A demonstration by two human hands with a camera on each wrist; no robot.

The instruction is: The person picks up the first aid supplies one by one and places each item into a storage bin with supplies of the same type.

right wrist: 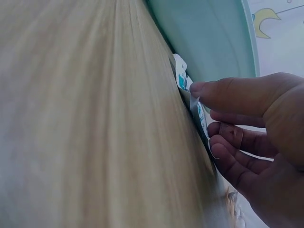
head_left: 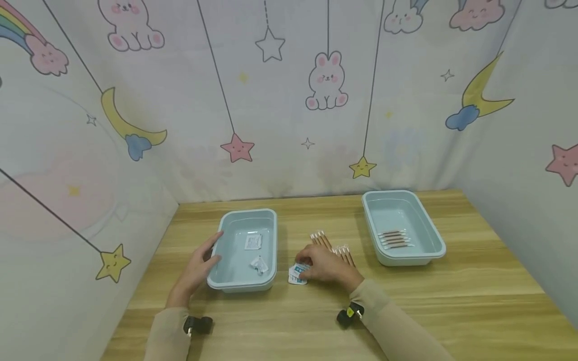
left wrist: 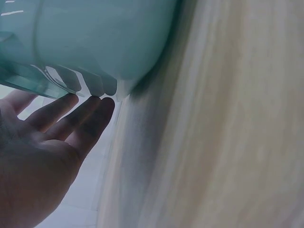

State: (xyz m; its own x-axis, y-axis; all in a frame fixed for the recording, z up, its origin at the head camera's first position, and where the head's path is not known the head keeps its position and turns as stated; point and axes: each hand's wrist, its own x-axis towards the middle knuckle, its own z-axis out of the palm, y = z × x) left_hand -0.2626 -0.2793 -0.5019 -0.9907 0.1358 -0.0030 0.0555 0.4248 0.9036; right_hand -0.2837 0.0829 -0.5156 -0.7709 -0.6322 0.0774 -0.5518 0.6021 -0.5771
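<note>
Head view: the right hand (head_left: 327, 264) is pinching a packet (head_left: 297, 269) low over the bench (head_left: 271, 326), just right of the left tray (head_left: 241, 287); the left hand (head_left: 196, 268), fingers loosely spread, is touching its left side.

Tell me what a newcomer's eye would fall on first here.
Probably the cartoon-printed backdrop that rises behind the wooden table. Next, two pale blue trays: the left tray with two small sachets inside, the right tray with brown-stemmed swabs. Between them, the right hand grips white-and-blue packets, while the left hand touches the left tray's side.
</note>
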